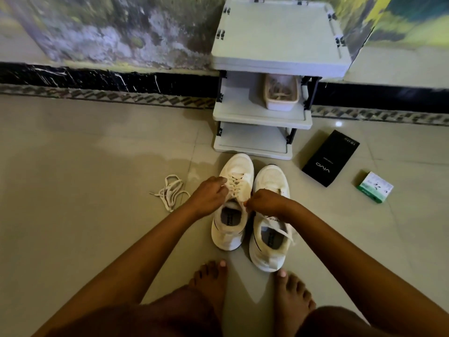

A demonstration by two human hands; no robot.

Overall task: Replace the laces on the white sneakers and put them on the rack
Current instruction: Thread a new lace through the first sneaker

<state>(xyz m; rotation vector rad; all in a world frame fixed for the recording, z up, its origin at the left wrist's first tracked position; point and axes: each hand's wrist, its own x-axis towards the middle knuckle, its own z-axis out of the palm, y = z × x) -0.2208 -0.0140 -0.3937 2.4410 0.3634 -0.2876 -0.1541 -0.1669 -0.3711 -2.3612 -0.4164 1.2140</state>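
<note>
A: What's getting blocked? 
B: Right hand (263, 203) is covering the tongue of the right sneaker (269, 222); left hand (210, 194) is hiding one edge of the lacing on the left sneaker (232, 205).

A: Fingertips? 
B: Curling under, can't tell how the lace ends are sitting.

A: Rack (274, 45)? 
B: Basket (281, 96) contents are reading blurry. Wall behind is smearing too. Knees are getting cut off at the bottom edge.

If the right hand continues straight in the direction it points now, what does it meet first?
The right hand points leftward across the left sneaker, so it would probably first meet that shoe's laces, then the left hand. Depth is hard to judge from this view.
</note>
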